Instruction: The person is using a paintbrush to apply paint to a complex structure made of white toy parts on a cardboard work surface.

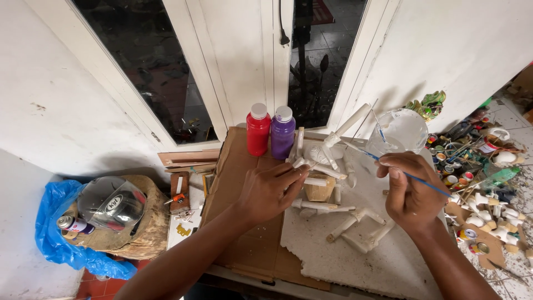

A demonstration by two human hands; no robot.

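Left hand (270,189) curled gripping the white figure (325,161), right hand (411,191) pinching a blue paintbrush (408,175)

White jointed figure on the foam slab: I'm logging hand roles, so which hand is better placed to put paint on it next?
Probably the right hand: it grips the thin blue-handled brush. The left hand steadies the white jointed figure.

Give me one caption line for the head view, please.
Left hand steadies a white figure while right hand holds a blue brush to it.
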